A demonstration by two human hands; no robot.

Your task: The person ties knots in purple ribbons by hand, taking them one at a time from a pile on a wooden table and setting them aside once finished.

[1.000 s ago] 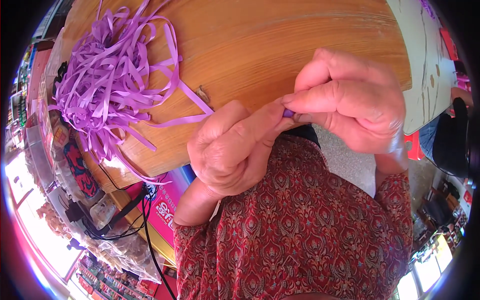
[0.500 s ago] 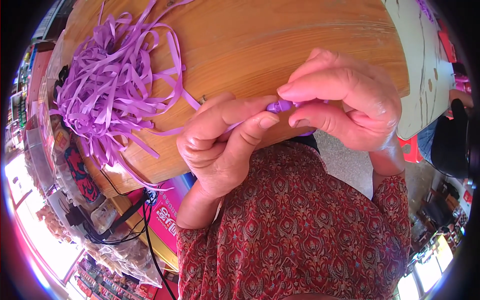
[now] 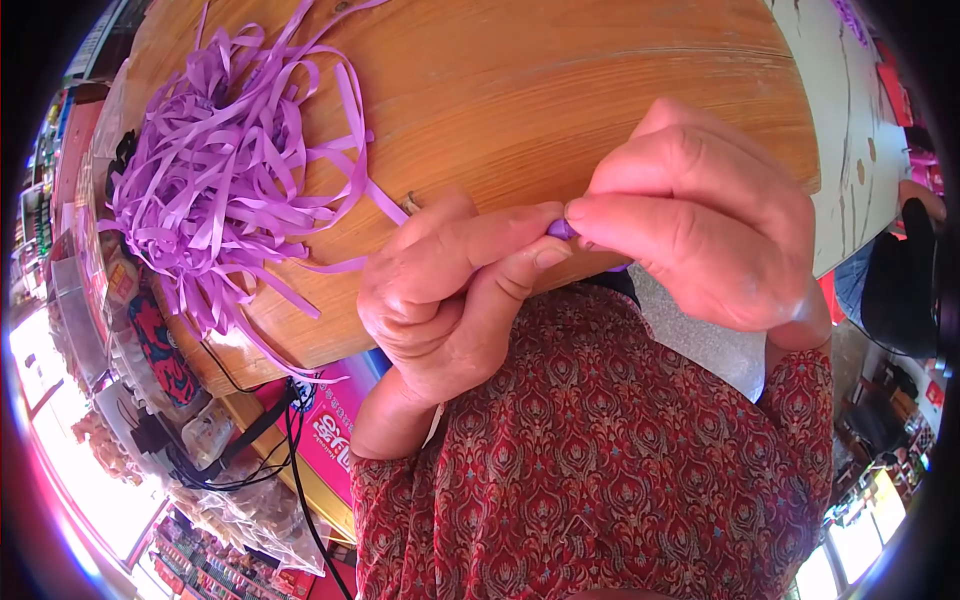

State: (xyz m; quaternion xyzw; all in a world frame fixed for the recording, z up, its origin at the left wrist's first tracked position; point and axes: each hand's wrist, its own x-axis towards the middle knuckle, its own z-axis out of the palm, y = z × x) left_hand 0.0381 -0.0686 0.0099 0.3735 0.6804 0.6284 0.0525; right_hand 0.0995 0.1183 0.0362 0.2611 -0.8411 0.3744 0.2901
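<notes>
A small folded piece of purple ribbon (image 3: 562, 230) sits between my two hands, above the near edge of the wooden table. My left hand (image 3: 455, 290) pinches it between thumb and index finger. From the other side, my right hand (image 3: 705, 220) has its fingertips closed on the same piece, its thumb mostly hidden behind the fingers. Most of the folded piece is covered by fingertips. A big tangled heap of purple ribbon (image 3: 230, 170) lies on the table to the left, and one strand runs from it toward my left hand.
The wooden table (image 3: 520, 90) spans the top of the view. A white, dark-streaked surface (image 3: 850, 110) adjoins it on the right. Black cables (image 3: 292, 440) and a pink printed box (image 3: 325, 425) are at lower left. At far right, another person's dark-clothed leg (image 3: 895, 290) shows.
My right hand has closed its thumb and fingers, which were apart, onto the folded ribbon. My left hand keeps its pinch and has shifted slightly right.
</notes>
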